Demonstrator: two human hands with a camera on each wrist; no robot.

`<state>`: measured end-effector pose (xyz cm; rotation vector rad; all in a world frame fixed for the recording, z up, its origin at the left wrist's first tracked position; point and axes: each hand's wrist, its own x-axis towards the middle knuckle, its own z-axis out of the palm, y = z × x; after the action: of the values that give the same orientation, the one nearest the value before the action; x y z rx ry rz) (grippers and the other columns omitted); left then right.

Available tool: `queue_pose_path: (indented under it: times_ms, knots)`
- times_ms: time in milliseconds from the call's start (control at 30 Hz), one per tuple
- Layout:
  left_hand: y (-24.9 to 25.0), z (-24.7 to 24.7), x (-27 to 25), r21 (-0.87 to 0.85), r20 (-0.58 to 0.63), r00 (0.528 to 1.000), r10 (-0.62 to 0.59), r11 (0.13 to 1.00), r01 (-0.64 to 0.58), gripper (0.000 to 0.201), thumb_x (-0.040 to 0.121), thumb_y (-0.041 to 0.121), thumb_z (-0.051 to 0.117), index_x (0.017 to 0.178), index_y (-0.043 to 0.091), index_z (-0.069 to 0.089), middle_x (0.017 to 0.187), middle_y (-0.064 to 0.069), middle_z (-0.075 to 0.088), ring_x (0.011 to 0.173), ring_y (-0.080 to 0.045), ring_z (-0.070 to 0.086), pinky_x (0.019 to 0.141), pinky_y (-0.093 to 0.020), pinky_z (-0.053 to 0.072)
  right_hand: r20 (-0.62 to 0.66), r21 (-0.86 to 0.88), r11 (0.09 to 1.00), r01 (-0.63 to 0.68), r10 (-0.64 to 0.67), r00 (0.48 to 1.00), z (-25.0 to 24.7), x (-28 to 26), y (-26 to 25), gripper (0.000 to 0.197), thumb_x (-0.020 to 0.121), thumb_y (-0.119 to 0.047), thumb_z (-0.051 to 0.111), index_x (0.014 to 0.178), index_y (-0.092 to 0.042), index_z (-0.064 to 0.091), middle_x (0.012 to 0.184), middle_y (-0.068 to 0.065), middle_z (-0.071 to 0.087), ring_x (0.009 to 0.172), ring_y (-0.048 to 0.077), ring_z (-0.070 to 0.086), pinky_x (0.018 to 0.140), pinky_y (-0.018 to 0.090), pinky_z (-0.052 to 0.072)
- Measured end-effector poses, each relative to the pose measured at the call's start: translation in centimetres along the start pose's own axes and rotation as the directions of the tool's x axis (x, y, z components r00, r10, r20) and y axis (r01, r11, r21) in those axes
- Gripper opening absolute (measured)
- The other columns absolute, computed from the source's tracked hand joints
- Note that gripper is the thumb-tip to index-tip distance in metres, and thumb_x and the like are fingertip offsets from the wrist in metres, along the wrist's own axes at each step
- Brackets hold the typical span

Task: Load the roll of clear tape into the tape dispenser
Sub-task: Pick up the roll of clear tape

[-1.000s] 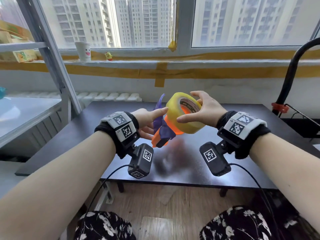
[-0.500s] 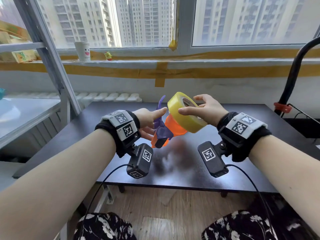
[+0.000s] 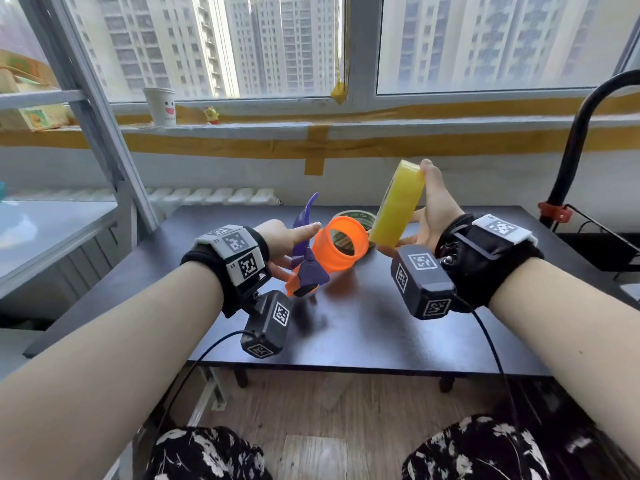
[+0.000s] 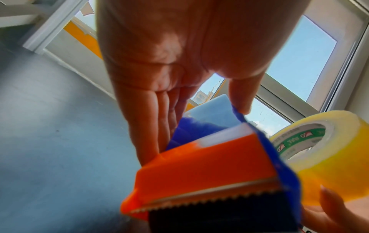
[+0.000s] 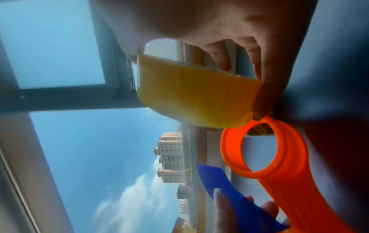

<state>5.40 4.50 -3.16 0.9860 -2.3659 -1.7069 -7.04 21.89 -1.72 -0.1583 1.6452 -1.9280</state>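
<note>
My left hand (image 3: 287, 237) holds the orange and purple tape dispenser (image 3: 308, 271) above the dark table (image 3: 363, 327), thumb along its purple plate. Its orange core ring (image 3: 320, 252) is bare and points right. My right hand (image 3: 436, 209) grips the yellowish clear tape roll (image 3: 398, 206) between the thumb on top and fingers below, edge-on, just right of and above the core. The left wrist view shows the dispenser (image 4: 199, 165), its serrated blade (image 4: 199, 198) and the roll (image 4: 329, 157). In the right wrist view the roll (image 5: 189, 94) sits right above the orange ring (image 5: 231, 151).
A second tape roll (image 3: 362, 216) with green print seems to lie on the table behind the dispenser. A black curved stand (image 3: 571, 161) with a red clamp rises at the table's right edge. A paper cup (image 3: 160, 107) stands on the windowsill. A metal shelf frame (image 3: 104, 116) is at the left.
The tape roll was over the dispenser's orange core. My right hand has drawn it off to the right and up and turned it edge-on, leaving the core bare. The left hand has barely moved.
</note>
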Motion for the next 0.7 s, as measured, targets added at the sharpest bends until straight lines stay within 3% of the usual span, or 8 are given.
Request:
queue_pose_path:
  times_ms: [100,200,267,333,433,500,567,700]
  knots:
    - [-0.1,0.0,0.1,0.054,-0.057,0.998,0.038,0.998,-0.035,0.042,0.082,0.048,0.062,0.079,0.008,0.048,0.076,-0.007,0.055,0.077,-0.028,0.061,0.077,-0.050,0.058,0.003,0.087,0.996,-0.010,0.009,1.000,0.1,-0.2,-0.2,0.104,0.062,-0.083,0.046,0.143,-0.020,0.033,0.143,0.017,0.044,0.124,0.038,0.051,0.074,0.049,0.054]
    - [0.1,0.1,0.0,0.105,-0.069,0.994,0.079,0.992,-0.072,0.047,0.078,0.051,0.064,0.085,0.006,0.054,0.084,-0.012,0.057,0.081,-0.030,0.062,0.084,-0.056,0.055,0.051,0.135,0.988,0.077,-0.084,0.995,-0.1,-0.7,-0.5,0.070,0.084,-0.068,0.038,0.121,-0.012,0.057,0.110,0.016,0.067,0.092,0.027,0.070,0.069,0.042,0.057]
    - [0.2,0.4,-0.2,0.115,-0.074,0.992,0.102,0.989,-0.093,0.045,0.080,0.050,0.063,0.083,0.006,0.055,0.083,-0.011,0.058,0.079,-0.028,0.060,0.084,-0.055,0.055,0.106,0.105,0.989,0.107,-0.118,0.987,-0.2,-1.0,-0.6,0.057,0.087,-0.062,0.040,0.110,-0.012,0.057,0.094,0.013,0.066,0.069,0.024,0.070,0.056,0.038,0.059]
    - [0.4,0.5,-0.3,0.119,-0.084,0.990,0.117,0.987,-0.106,0.044,0.081,0.049,0.062,0.083,0.006,0.056,0.081,-0.010,0.059,0.078,-0.027,0.059,0.083,-0.053,0.056,0.116,0.069,0.994,0.080,-0.088,0.989,-0.2,-1.7,-0.5,0.057,0.082,-0.061,0.052,0.121,-0.019,0.047,0.103,0.011,0.058,0.083,0.026,0.065,0.054,0.037,0.058]
    - [0.5,0.6,-0.3,0.130,-0.098,0.986,0.132,0.984,-0.119,0.047,0.081,0.050,0.062,0.091,0.004,0.058,0.086,-0.012,0.060,0.079,-0.027,0.060,0.082,-0.052,0.057,0.110,0.062,0.998,0.005,-0.012,0.994,-0.1,-2.1,-0.1,0.069,0.071,-0.049,0.072,0.126,-0.023,0.039,0.122,0.016,0.051,0.106,0.036,0.057,0.069,0.052,0.056]
    - [0.5,0.5,-0.3,0.133,-0.111,0.985,0.133,0.984,-0.118,0.050,0.080,0.051,0.062,0.093,0.003,0.059,0.088,-0.012,0.061,0.080,-0.026,0.061,0.080,-0.051,0.058,0.125,-0.027,0.997,0.066,-0.062,0.990,-0.2,-1.7,0.4,0.100,0.059,-0.039,0.080,0.142,-0.031,0.025,0.141,0.011,0.039,0.119,0.040,0.050,0.063,0.054,0.056]
    - [0.6,0.3,-0.4,0.159,-0.142,0.980,0.140,0.980,-0.117,0.056,0.079,0.053,0.062,0.096,-0.001,0.060,0.088,-0.013,0.062,0.082,-0.027,0.063,0.076,-0.049,0.059,0.119,-0.156,0.973,0.168,-0.150,0.981,0.1,-1.4,0.8,0.118,0.052,-0.028,0.084,0.144,-0.047,0.012,0.147,0.001,0.030,0.126,0.037,0.043,0.073,0.060,0.054]
    - [0.6,-0.1,-0.6,0.183,-0.171,0.975,0.142,0.977,-0.110,0.072,0.073,0.060,0.062,0.106,-0.004,0.062,0.090,-0.015,0.066,0.082,-0.032,0.068,0.076,-0.053,0.058,0.153,-0.572,0.716,0.400,-0.385,0.910,0.6,-1.6,1.3,0.122,0.045,-0.018,0.088,0.141,-0.050,0.018,0.140,0.005,0.026,0.118,0.024,0.041,0.083,0.045,0.053]
